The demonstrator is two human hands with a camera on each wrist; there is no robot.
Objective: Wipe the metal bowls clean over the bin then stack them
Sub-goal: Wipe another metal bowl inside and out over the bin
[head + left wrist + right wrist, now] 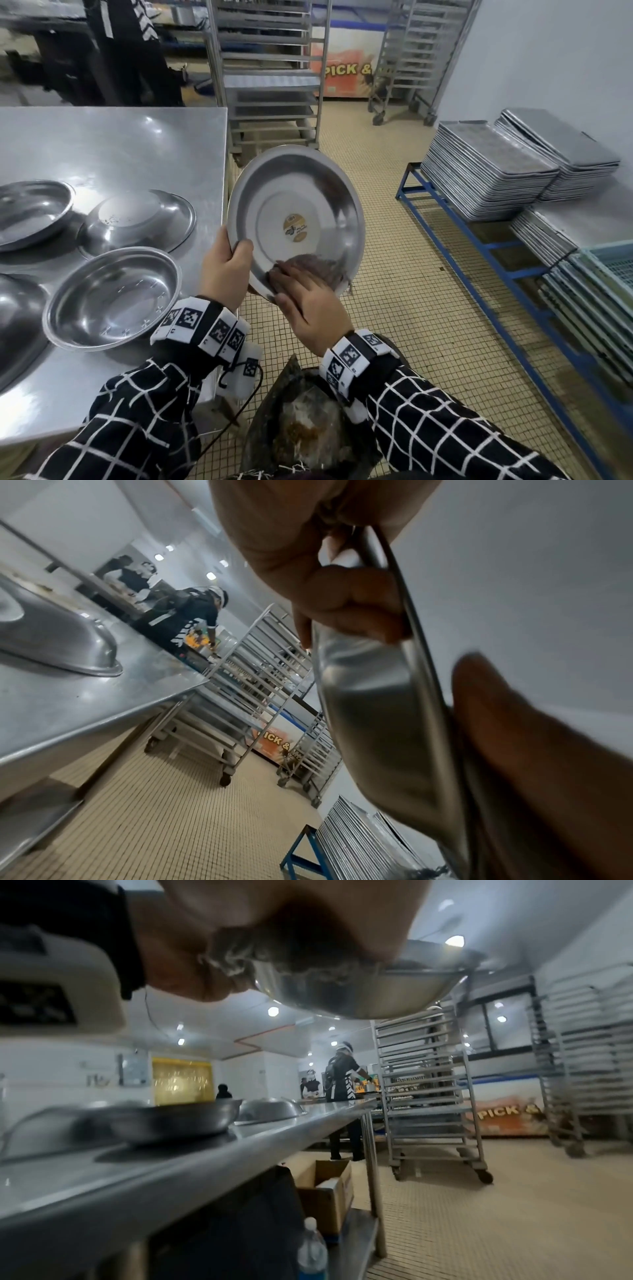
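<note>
Two hands on tilted bowl point(294, 219), left hand point(224, 265) gripping rim, right hand point(308, 301) (fingers seemingly flat) pressing cloth point(308, 269) inside.

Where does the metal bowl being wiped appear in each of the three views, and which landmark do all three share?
Head: held bowl at centre, tilted, inside facing the camera.
Left wrist: held bowl right of centre, seen edge-on from behind.
Right wrist: held bowl at top centre, underside showing.
Shared landmark: the orange PICK & sign.
</note>
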